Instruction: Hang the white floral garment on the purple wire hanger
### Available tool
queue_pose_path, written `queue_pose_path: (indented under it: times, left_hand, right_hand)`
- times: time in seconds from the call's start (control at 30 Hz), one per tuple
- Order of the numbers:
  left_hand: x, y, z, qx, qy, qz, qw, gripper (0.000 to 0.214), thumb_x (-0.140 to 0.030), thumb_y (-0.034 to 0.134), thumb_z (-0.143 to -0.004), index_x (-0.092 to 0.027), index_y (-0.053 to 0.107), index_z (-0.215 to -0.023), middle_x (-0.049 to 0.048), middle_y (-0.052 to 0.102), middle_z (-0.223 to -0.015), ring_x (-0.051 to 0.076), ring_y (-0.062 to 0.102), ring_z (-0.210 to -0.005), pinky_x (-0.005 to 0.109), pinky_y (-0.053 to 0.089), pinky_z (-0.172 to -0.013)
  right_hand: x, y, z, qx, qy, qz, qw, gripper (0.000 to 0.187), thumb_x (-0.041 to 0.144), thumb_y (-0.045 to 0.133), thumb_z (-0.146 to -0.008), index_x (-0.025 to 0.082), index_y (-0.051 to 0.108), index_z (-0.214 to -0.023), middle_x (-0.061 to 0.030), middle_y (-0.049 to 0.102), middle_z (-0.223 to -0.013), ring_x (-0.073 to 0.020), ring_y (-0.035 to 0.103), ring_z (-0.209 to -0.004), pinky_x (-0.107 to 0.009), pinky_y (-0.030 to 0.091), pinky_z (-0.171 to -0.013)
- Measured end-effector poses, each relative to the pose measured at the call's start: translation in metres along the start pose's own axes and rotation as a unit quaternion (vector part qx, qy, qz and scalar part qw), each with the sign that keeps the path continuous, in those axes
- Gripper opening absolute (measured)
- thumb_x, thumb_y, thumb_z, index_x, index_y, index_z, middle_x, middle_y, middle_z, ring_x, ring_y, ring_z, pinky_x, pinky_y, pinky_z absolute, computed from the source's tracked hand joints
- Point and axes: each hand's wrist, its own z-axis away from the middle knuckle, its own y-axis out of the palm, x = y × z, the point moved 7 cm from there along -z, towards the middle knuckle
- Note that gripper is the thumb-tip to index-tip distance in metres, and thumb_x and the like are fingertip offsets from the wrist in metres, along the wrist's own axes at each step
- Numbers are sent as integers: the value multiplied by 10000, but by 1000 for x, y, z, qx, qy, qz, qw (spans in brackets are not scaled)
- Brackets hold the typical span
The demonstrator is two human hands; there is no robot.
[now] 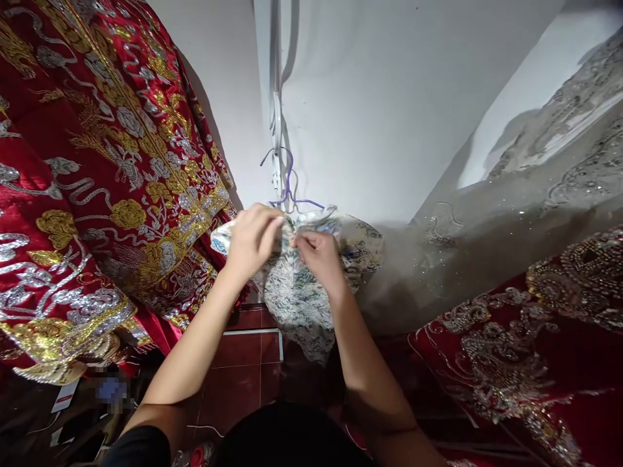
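Note:
A white garment with blue and green pattern hangs from a purple wire hanger against the white wall. My left hand is closed on the garment's collar at its upper left. My right hand pinches the cloth at the neckline just beside it. Both hands sit close together at the top front of the garment, fingers curled into the fabric.
A red robe with gold and silver embroidery hangs close on the left. A sheer beaded pale gown and a red beaded dress crowd the right. Dark red floor tiles lie below. White cables run down the wall.

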Motion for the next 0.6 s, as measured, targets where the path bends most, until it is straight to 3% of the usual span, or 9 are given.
queue_pose_path:
  times: [0.1,0.17,0.23,0.3,0.33,0.37,0.47,0.53,0.6]
  left_hand:
    - [31,-55,11,-190,-67,58,978,167,-308,611,-929,-155,666,-965,37,629,-944,162,586,-925,326,455,-905]
    - [70,-85,36,-298,-154,162,928,163,-312,623,-919,-152,647,-942,25,606,-913,131,577,-846,283,482,-844]
    - [115,-93,74,-357,-279,291,843,174,-313,592,-927,-152,614,-866,18,589,-853,117,570,-774,263,507,-787]
    - [149,-82,122,-382,-398,362,752,215,-292,525,-943,-156,577,-785,23,585,-779,117,587,-756,245,516,-777]
    - [158,-73,144,-376,-433,363,734,221,-290,505,-943,-159,572,-777,32,594,-765,124,603,-773,246,518,-783]
    - [164,-63,163,-353,-470,346,731,209,-286,511,-921,-163,567,-762,37,597,-733,136,610,-763,252,519,-762]
    - [168,-30,194,-247,-506,274,779,170,-323,568,-833,-161,596,-789,41,630,-710,165,614,-711,291,516,-708]
    - [163,-18,198,-205,-490,246,811,180,-317,619,-773,-155,643,-848,55,689,-811,193,637,-796,312,513,-766]
    - [154,-10,189,-118,-461,193,858,192,-271,640,-728,-156,680,-877,77,724,-926,247,641,-963,345,495,-864]
  right_hand:
    - [-31,4,11,16,43,24,999,235,304,559,-811,164,637,-640,40,400,-466,-94,350,-455,-245,253,-470]
    - [-39,11,25,48,47,-4,998,238,297,563,-809,168,634,-622,37,409,-467,-99,366,-459,-245,271,-474]
    - [-37,20,41,99,29,-32,994,244,300,573,-822,171,641,-627,32,432,-484,-106,395,-471,-247,300,-489]
    - [-33,30,55,144,18,-47,988,240,287,573,-833,173,643,-634,29,449,-500,-111,422,-488,-248,321,-508]
    - [-33,34,61,158,23,-53,986,240,277,566,-838,175,640,-634,28,453,-502,-113,429,-493,-247,328,-515]
    - [-36,37,66,166,34,-60,984,241,271,557,-842,177,637,-635,29,458,-501,-114,436,-495,-246,334,-520]
    - [-59,38,73,170,90,-72,979,260,294,542,-860,183,630,-642,29,477,-482,-115,441,-479,-246,354,-527]
    - [-82,35,76,195,142,-53,969,287,333,527,-880,184,642,-664,21,510,-477,-115,435,-458,-248,359,-522]
    - [-108,30,82,238,199,1,951,298,360,517,-891,184,668,-703,10,551,-481,-115,431,-446,-247,354,-514]
